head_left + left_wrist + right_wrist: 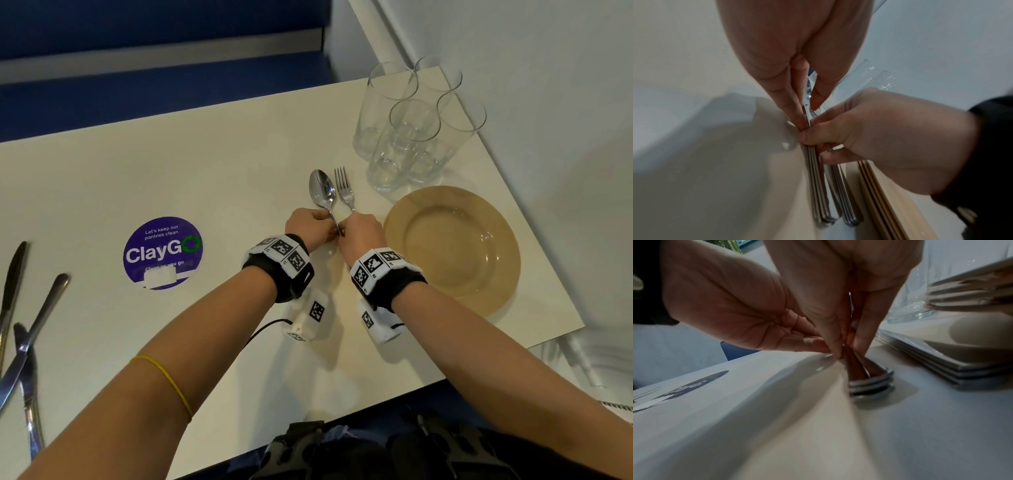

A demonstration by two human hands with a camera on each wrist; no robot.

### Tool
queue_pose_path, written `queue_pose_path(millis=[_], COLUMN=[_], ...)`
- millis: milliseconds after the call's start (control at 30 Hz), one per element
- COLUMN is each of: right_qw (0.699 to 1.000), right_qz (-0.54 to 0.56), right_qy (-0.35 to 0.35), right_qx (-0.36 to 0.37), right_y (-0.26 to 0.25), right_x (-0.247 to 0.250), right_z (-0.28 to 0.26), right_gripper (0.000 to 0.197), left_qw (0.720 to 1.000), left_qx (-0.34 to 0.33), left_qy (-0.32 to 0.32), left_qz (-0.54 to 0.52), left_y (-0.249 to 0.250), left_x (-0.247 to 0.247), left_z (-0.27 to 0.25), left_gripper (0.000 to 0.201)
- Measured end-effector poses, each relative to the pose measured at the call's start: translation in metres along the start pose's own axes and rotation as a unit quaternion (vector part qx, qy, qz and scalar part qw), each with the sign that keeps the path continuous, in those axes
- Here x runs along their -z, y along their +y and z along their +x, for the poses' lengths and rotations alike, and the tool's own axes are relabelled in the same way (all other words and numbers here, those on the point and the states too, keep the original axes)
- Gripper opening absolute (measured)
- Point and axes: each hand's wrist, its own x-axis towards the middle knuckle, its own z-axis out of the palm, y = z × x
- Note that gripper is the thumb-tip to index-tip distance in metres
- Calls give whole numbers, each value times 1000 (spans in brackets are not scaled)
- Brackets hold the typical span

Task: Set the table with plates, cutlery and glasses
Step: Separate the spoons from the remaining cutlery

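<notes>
A steel spoon (pixel 322 190) and a fork (pixel 343 186) lie side by side on the cream table (pixel 212 171), just left of an amber glass plate (pixel 452 246). My left hand (pixel 325 229) pinches the spoon's handle and my right hand (pixel 346 230) pinches the fork's handle; the two hands touch. In the left wrist view the left hand (pixel 807 116) and right hand (pixel 807 131) meet over the spoon handle (pixel 818 186) and the fork handle (pixel 840 193). The right wrist view shows both handle ends (pixel 871 384) low on the table. Several clear glasses (pixel 411 120) stand behind the plate.
More cutlery (pixel 24 342), knives among it, lies crossed at the table's left edge. A round purple ClayGo sticker (pixel 162 251) sits left of my hands. A white wall runs along the right side. The table's near edge is just below the plate.
</notes>
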Motion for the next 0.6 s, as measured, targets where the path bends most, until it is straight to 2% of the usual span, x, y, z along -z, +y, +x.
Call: queue_pose_path(millis=[67, 133, 167, 233, 333, 467, 600], right_qw=[1000, 1000, 1000, 998, 993, 979, 957], right_qz=[-7, -17, -20, -19, 17, 51, 42], right_qy=[-3, 2, 13, 51, 82, 15, -52], right_qx=[1, 9, 17, 33, 81, 195, 283], right_y=[0, -2, -5, -17, -53, -129, -210], right_x=[1, 6, 10, 19, 30, 12, -39], right_z=[-1, -5, -7, -11, -17, -40, -71], right_gripper=[25, 16, 13, 19, 30, 39, 22], left_qw=[1000, 1000, 1000, 1000, 996, 983, 965], left_qx=[2, 3, 2, -4, -20, -31, -17], left_qy=[-4, 4, 12, 28, 84, 174, 258], left_qz=[-1, -2, 0, 10, 38, 55, 46], left_y=[-2, -4, -6, -9, -16, -36, -68], left_x=[1, 7, 11, 27, 68, 149, 247], left_z=[0, -4, -6, -14, -32, -59, -86], left_gripper=[34, 26, 33, 41, 39, 36, 34])
